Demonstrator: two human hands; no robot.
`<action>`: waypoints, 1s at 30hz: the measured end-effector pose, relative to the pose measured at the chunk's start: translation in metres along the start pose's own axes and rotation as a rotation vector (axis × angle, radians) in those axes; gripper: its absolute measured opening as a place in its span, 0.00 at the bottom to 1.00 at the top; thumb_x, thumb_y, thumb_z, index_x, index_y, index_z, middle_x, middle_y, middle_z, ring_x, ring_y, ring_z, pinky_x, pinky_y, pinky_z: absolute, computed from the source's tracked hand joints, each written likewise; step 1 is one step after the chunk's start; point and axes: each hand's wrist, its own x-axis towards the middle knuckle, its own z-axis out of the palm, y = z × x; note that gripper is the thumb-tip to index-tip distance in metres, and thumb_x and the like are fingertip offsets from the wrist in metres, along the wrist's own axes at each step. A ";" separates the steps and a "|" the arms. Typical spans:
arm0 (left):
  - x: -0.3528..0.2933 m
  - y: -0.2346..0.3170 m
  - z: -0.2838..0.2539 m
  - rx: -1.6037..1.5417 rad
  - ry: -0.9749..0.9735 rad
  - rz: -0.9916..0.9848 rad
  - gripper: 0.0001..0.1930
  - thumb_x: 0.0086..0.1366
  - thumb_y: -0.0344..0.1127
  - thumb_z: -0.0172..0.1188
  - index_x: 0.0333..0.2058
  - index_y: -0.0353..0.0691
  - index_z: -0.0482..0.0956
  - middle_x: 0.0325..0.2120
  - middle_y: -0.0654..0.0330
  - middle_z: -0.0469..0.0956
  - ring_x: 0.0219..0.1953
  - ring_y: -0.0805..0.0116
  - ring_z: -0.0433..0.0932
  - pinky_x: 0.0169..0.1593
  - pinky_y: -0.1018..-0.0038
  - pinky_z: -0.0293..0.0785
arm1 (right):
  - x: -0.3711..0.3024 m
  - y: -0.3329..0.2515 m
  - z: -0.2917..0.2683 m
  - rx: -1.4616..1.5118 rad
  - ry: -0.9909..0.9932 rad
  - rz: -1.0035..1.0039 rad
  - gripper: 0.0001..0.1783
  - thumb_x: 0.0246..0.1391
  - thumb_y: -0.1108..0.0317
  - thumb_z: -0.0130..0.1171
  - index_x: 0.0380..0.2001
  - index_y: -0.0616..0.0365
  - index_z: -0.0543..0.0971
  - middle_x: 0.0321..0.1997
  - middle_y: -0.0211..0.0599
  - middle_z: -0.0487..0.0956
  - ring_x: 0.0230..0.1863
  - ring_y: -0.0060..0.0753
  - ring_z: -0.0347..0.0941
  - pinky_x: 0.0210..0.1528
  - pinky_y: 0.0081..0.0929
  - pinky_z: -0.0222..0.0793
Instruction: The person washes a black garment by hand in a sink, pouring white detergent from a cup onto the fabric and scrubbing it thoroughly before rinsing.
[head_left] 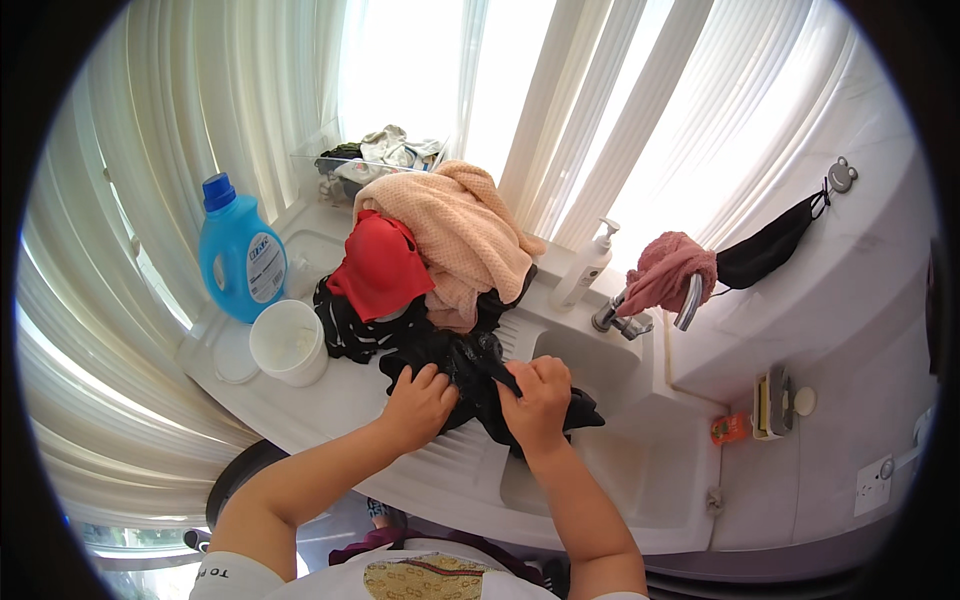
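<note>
Black garment [478, 385]: dark, wet-looking, bunched on ribbed sink edge [455, 455]. Left hand [418, 403] and right hand [538, 392] both clenched on it, side by side.

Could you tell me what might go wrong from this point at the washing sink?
The heap of laundry stands high right behind the black garment that the left hand and right hand grip; pulling may topple it. The white tub stands open beside the heap and could get knocked over.

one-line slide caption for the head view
Both hands, left hand and right hand, grip a wet black garment on the white sink's ribbed washboard beside piled laundry.
</note>
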 end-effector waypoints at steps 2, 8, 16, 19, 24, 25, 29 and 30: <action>-0.015 0.005 -0.014 0.001 -0.094 0.115 0.20 0.43 0.33 0.65 0.40 0.41 0.79 0.47 0.58 0.75 0.56 0.51 0.67 0.45 0.56 0.70 | -0.022 -0.006 0.007 0.181 -0.316 -0.171 0.15 0.38 0.66 0.74 0.32 0.54 0.81 0.27 0.35 0.70 0.31 0.40 0.69 0.38 0.36 0.66; 0.036 -0.043 -0.009 -0.369 0.251 -0.292 0.18 0.53 0.42 0.66 0.38 0.36 0.80 0.35 0.54 0.81 0.41 0.53 0.78 0.43 0.61 0.75 | -0.032 0.013 0.032 0.190 -0.422 0.304 0.36 0.47 0.50 0.68 0.56 0.58 0.74 0.56 0.53 0.71 0.56 0.53 0.70 0.58 0.38 0.66; -0.028 -0.010 0.002 -0.314 0.203 -0.255 0.35 0.59 0.62 0.60 0.53 0.36 0.74 0.37 0.54 0.70 0.42 0.53 0.67 0.50 0.57 0.58 | -0.092 -0.026 -0.004 -0.085 -0.787 0.103 0.39 0.49 0.56 0.63 0.66 0.46 0.65 0.65 0.55 0.64 0.62 0.53 0.64 0.62 0.52 0.61; -0.052 0.015 0.008 -0.260 0.187 -0.204 0.26 0.56 0.60 0.63 0.39 0.40 0.81 0.34 0.56 0.70 0.40 0.55 0.67 0.48 0.58 0.59 | -0.116 -0.030 0.006 0.033 -0.493 0.039 0.30 0.48 0.50 0.66 0.55 0.44 0.75 0.57 0.47 0.70 0.52 0.48 0.68 0.51 0.46 0.65; 0.046 -0.045 0.057 -0.062 0.242 -0.225 0.14 0.59 0.47 0.63 0.28 0.43 0.76 0.28 0.60 0.70 0.35 0.56 0.69 0.44 0.59 0.63 | -0.042 0.032 0.100 -0.071 -0.404 0.148 0.19 0.53 0.57 0.64 0.47 0.49 0.78 0.44 0.43 0.75 0.45 0.49 0.72 0.43 0.42 0.69; 0.056 -0.058 0.053 -0.032 0.261 -0.143 0.14 0.59 0.47 0.63 0.27 0.43 0.75 0.27 0.61 0.70 0.35 0.57 0.69 0.43 0.60 0.63 | -0.025 0.036 0.104 -0.076 -0.457 0.173 0.19 0.55 0.56 0.63 0.47 0.50 0.78 0.43 0.43 0.75 0.45 0.49 0.72 0.44 0.42 0.70; 0.036 -0.068 0.023 -0.089 0.238 0.202 0.14 0.54 0.47 0.66 0.26 0.45 0.74 0.26 0.62 0.69 0.33 0.60 0.69 0.40 0.64 0.64 | -0.043 0.030 0.062 0.201 -0.466 0.079 0.18 0.52 0.61 0.66 0.47 0.52 0.80 0.41 0.43 0.74 0.43 0.45 0.72 0.43 0.35 0.73; 0.019 -0.060 0.006 -0.163 0.305 0.316 0.15 0.52 0.48 0.67 0.25 0.45 0.74 0.24 0.63 0.67 0.30 0.62 0.68 0.38 0.66 0.64 | -0.058 0.022 0.041 0.277 -0.468 0.007 0.19 0.49 0.63 0.69 0.45 0.52 0.81 0.39 0.41 0.73 0.41 0.44 0.73 0.43 0.34 0.72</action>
